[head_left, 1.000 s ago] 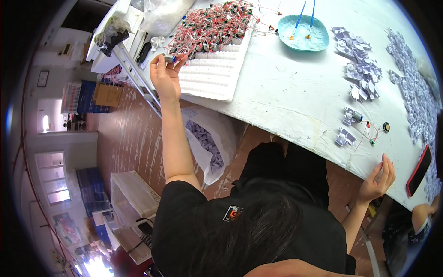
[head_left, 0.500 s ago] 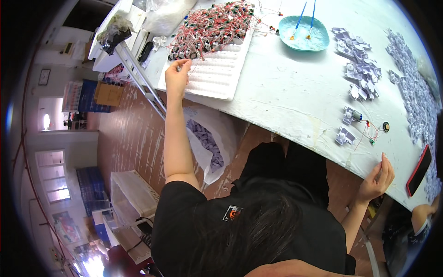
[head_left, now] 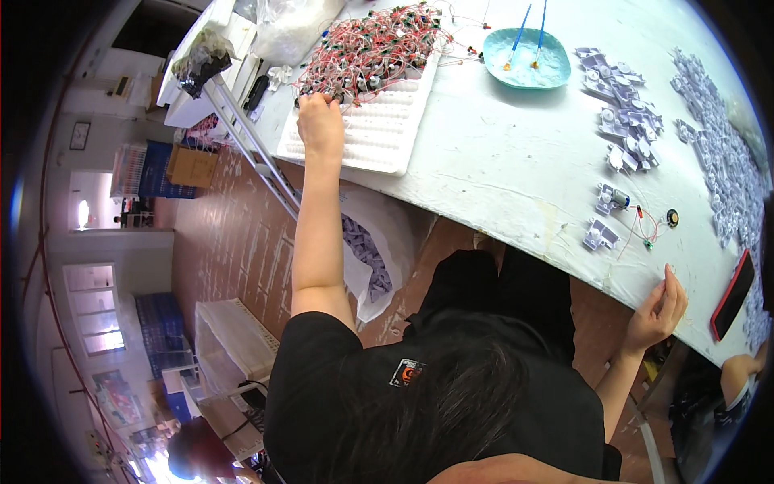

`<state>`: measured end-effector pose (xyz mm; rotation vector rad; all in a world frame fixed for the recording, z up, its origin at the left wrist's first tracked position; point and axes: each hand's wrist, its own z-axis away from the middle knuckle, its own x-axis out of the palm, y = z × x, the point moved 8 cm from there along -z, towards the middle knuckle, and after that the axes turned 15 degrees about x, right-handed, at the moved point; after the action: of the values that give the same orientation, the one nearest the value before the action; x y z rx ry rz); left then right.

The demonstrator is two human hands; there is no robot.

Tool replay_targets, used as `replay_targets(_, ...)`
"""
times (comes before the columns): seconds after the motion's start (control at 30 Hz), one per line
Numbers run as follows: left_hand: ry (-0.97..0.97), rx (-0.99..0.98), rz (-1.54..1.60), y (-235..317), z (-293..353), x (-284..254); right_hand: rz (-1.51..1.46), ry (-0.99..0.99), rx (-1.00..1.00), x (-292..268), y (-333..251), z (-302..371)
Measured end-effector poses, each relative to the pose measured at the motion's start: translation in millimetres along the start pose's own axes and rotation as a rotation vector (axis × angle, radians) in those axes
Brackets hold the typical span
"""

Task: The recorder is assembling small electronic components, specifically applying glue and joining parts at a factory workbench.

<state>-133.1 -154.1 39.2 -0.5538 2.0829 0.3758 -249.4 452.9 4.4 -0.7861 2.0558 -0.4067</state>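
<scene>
My left hand (head_left: 321, 127) reaches the near edge of a tangled pile of small wired parts (head_left: 371, 52) with red and white leads. Its fingers are bent down among the parts, and whatever they grip is hidden. The pile lies on a white ribbed foam tray (head_left: 375, 141). Over at the right, my right hand (head_left: 657, 313) rests by the table's front edge, fingers loosely stretched and nothing visible in them. Just beyond it lie a grey plastic housing (head_left: 600, 235), another housing with a small metal cylinder (head_left: 619, 199), and a round black disc (head_left: 672, 218) on thin wires.
A turquoise bowl (head_left: 501, 77) with two blue-handled sticks (head_left: 520, 36) stands at the back. Grey housings (head_left: 629, 121) form a row, with a long heap (head_left: 717, 161) farther right. A red-edged black flat object (head_left: 732, 297) and another person's arm (head_left: 737, 377) are at the right.
My left hand has moved slightly right and farther into the wired parts, its back now turned up. My right hand stays nearly where it was.
</scene>
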Motion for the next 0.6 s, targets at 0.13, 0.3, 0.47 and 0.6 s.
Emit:
replay_targets(0.13,0.029,0.042,-0.014,0,-1,0,-0.011,0.003,0.0,1,2,1)
replay_targets(0.3,0.11,-0.04,0.051,1,2,-36,-0.011,-0.002,0.0,2,1,1)
replay_targets(0.47,0.203,-0.054,0.212,42,8,-100,0.014,0.01,-0.016,-3,3,2)
replay_targets(0.6,0.376,0.038,0.665,100,14,-132,0.008,0.019,0.044,-8,10,6)
